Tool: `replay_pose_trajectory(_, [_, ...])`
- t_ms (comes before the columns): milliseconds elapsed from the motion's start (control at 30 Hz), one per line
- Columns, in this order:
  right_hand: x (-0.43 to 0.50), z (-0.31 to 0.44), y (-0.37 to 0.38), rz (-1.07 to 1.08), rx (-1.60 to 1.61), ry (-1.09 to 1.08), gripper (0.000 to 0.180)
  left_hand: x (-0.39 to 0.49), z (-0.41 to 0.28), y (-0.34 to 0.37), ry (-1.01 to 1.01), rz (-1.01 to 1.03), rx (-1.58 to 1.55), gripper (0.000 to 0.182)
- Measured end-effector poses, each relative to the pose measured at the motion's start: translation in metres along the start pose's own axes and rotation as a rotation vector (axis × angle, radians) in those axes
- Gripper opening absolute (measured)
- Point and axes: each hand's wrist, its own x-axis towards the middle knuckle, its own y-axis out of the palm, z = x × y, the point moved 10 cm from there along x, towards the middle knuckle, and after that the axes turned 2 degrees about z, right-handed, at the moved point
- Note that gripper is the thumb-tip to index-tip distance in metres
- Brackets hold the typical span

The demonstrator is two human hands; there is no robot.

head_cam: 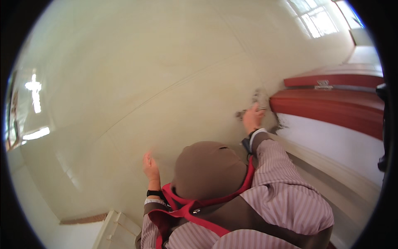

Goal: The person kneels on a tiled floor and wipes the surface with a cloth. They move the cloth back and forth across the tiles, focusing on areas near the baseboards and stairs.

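Observation:
My right hand (253, 119) is pressed down near the floor, close to the end of a red wooden door frame (323, 101). Under its fingers is a crumpled grey cloth (261, 98) with dark patches, touching the glossy beige tiled floor (174, 102). What exactly this cloth is stays blurred. My left hand (150, 166) is by my knee on the other side, slightly blurred, its fingers apart and holding nothing. Black bands circle both wrists. A brown apron (210, 169) with red trim covers my bent knee, between the two hands.
A metal hinge (323, 84) joins the red door parts at right. Below them are a white wall (323, 137) and a pale skirting (314, 162). At lower left stands a cream-coloured piece of furniture (108, 230). Window light (318, 23) reflects off the floor.

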Motion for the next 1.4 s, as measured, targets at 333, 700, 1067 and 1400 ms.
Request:
replay_pose_trajectory(333, [-0.06,0.201,-0.037,-0.083,0.25,-0.703,0.051,0.005,0.0,0.003,-0.07,0.042,-0.032,0.033])
replay_pose_trajectory(700, [0.158,0.31,-0.075,-0.125,0.16,-0.664,0.049,0.005,0.016,-0.005,0.003,0.113,0.197,0.03])
replay_pose_trajectory(1067, [0.279,0.1,-0.07,0.019,0.178,0.132,0.055,0.041,-0.029,0.001,-0.189,0.208,0.246,0.028])
replay_pose_trajectory(1400, [0.185,-0.06,-0.045,0.003,-0.061,0.463,0.039,0.033,-0.009,0.021,-0.098,0.194,0.211,0.026])
